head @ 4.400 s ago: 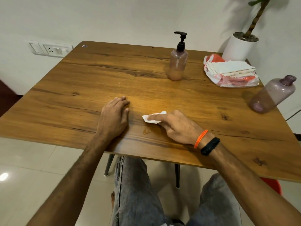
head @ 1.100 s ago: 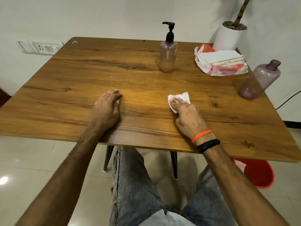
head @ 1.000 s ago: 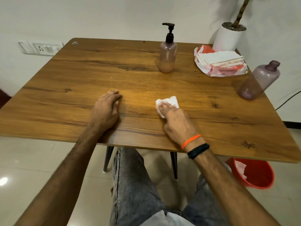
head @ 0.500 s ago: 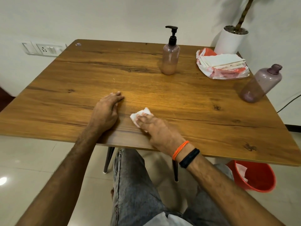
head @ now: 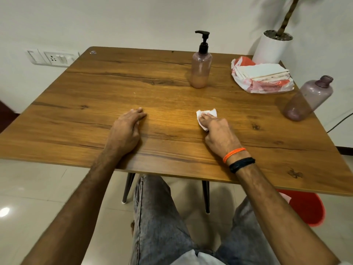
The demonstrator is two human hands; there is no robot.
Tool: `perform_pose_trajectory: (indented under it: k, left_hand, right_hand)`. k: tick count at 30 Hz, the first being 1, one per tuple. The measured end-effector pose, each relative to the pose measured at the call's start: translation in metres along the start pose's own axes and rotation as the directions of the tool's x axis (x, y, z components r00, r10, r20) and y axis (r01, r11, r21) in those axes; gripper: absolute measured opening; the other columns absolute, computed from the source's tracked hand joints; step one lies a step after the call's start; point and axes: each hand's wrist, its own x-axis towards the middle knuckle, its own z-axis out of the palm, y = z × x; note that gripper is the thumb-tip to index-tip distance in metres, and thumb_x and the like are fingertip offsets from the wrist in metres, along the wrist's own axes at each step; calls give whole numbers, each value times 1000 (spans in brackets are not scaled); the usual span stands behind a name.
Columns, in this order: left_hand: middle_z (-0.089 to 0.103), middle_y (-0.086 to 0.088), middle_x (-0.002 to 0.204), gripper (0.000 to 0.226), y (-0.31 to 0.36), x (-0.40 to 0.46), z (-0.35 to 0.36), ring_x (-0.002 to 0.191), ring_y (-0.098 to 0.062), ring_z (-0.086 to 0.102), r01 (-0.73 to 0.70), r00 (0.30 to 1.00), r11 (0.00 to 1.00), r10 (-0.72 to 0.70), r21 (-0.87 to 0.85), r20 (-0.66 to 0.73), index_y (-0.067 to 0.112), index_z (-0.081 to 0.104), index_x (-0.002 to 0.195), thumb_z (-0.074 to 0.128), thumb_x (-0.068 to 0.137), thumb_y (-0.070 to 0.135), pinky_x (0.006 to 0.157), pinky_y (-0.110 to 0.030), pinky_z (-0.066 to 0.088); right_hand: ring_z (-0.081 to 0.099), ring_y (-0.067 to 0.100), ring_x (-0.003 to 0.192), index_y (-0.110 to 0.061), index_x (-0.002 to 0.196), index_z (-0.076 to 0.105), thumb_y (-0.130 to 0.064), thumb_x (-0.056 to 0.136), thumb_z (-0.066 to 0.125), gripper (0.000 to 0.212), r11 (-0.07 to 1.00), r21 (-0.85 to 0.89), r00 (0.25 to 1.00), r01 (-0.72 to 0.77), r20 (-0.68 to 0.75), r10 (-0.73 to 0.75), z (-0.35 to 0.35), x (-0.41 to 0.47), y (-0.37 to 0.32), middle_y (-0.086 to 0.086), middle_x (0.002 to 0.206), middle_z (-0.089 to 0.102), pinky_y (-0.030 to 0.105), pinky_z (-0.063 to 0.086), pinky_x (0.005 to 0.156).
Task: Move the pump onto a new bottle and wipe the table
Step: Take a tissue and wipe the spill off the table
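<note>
A clear pinkish bottle with a black pump (head: 201,62) stands upright at the back middle of the wooden table (head: 95,96). A purple bottle with an open neck and no pump (head: 307,99) stands near the right edge. My right hand (head: 219,134) presses a crumpled white tissue (head: 207,114) against the tabletop with its fingers laid over it. The tissue's far edge shows beyond my fingertips. My left hand (head: 127,129) rests flat on the table near the front edge, holding nothing.
A plastic bag with a stack of white napkins (head: 261,74) lies at the back right. A white plant pot (head: 273,45) stands behind it. A red bucket (head: 305,209) sits on the floor under the right front corner. A wall socket (head: 51,58) is on the left.
My right hand has slid the tissue to the right and a little farther away, from beside my left hand to the table's middle. My left hand stays put.
</note>
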Motion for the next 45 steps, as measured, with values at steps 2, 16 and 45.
perform_pose_trajectory:
  k: [2,16,45]
  left_hand:
    - [47,-4,148,39,-1,1,1,140,-23,37,2,1000,1000,-2,1,1,15,54,136,45,98,11,116,-38,24]
    - [49,-5,146,39,5,-1,0,138,-23,40,24,1000,1000,-24,-2,-14,12,55,134,45,96,8,116,-40,27]
    - [76,-9,92,27,106,13,-6,77,-17,74,522,815,279,-442,-806,375,9,69,100,78,78,22,56,-23,57]
  right_hand:
    - [27,18,144,-8,144,40,8,82,43,64,999,16,999,40,-5,-40,5,-3,-17,8,154,34,30,20,120]
    - [54,18,125,-16,129,59,8,86,42,52,734,654,971,183,-4,-239,10,-36,-73,-1,134,58,24,39,108]
    - [71,23,84,4,107,65,-2,81,69,27,-334,911,925,-240,319,205,2,12,-30,18,100,72,38,59,77]
